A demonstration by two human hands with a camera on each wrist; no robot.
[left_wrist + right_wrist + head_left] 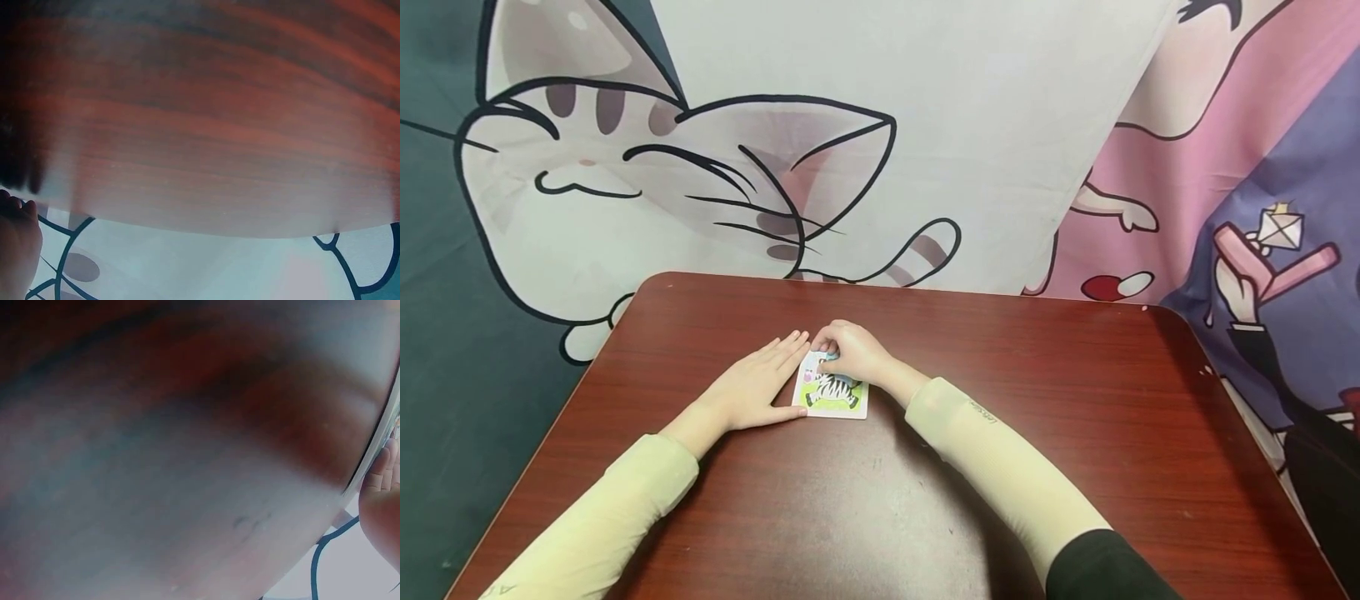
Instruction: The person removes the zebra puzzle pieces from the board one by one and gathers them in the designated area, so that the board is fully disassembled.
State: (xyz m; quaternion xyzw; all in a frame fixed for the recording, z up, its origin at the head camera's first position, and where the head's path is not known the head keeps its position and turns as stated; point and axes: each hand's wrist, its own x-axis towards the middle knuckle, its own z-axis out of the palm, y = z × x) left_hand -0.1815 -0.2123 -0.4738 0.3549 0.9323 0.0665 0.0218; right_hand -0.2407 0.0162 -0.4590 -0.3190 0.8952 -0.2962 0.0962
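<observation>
A white-bordered picture card (831, 403) with a striped zebra on a green ground lies flat on the brown table. My left hand (752, 387) rests palm down at its left side, fingers straight, with the thumb touching the lower left corner. Over the card's upper part is my right hand (853, 354), its fingers and thumb curled together at the top edge and covering some of the picture. A little pale blue shows beneath those fingers. Each wrist view catches only part of a hand at its border, and the zebra picture cannot be made out there.
The wood-grain table (1000, 400) has rounded far corners. Behind it hangs a cloth backdrop (985, 125) printed with a large cartoon cat. Something black (1326, 483) stands beyond the table's right edge.
</observation>
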